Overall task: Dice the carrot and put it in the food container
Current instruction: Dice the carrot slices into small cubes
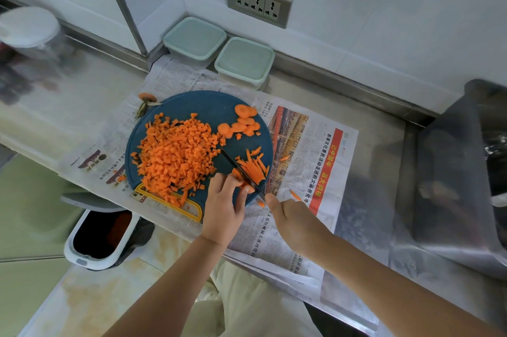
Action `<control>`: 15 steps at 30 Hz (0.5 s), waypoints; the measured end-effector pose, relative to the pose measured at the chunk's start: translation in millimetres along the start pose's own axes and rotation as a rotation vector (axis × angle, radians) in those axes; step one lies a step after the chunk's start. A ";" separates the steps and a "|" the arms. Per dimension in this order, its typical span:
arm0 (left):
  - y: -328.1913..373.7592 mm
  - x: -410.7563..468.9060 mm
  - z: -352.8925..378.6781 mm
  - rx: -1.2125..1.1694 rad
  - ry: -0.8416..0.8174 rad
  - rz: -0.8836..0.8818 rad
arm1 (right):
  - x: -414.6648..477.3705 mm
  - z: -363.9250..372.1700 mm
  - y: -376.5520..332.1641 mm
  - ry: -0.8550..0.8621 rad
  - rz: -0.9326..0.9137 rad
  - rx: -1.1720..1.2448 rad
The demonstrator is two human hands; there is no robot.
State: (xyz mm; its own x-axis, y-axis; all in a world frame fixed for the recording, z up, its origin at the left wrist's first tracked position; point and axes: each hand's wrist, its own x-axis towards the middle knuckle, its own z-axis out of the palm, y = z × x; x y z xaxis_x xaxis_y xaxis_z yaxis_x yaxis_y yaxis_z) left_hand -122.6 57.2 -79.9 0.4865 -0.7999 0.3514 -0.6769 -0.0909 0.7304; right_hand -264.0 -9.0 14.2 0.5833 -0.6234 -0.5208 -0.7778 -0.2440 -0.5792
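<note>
While the heap of diced orange carrot [175, 155] sits on our round dark-blue cutting board [203, 103], left hand [223, 210] pinches carrot strips [253, 166], right hand [293, 221] grips the black-bladed knife [241, 169]; round carrot slices [244, 122] wait, lidded pale-green plastic containers [244, 62] untouched.

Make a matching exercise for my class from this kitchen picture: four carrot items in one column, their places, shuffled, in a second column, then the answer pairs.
Column 1
1. diced carrot pile
2. carrot rounds
3. carrot strips
4. carrot top

Column 2
A. on the newspaper, just off the far-left edge of the board
B. beside the blade of the knife
C. on the board's far-right part
D. heaped across the board's left and middle

Pairs: 1-D, 2-C, 3-B, 4-A
</note>
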 end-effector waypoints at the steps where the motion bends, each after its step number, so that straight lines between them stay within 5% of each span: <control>1: -0.4 0.0 0.2 0.000 0.000 0.000 | 0.9 0.3 -0.3 0.000 0.006 0.000; 15: -1.1 0.8 0.0 -0.002 -0.013 -0.051 | 25.6 8.4 -5.8 -0.010 0.105 0.056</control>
State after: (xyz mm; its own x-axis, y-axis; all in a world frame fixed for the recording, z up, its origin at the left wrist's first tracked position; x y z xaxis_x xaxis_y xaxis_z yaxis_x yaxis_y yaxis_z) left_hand -121.5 56.7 -80.5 0.5134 -0.8016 0.3062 -0.6500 -0.1304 0.7486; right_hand -242.6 -17.3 -1.1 0.5020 -0.6360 -0.5860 -0.8204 -0.1358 -0.5554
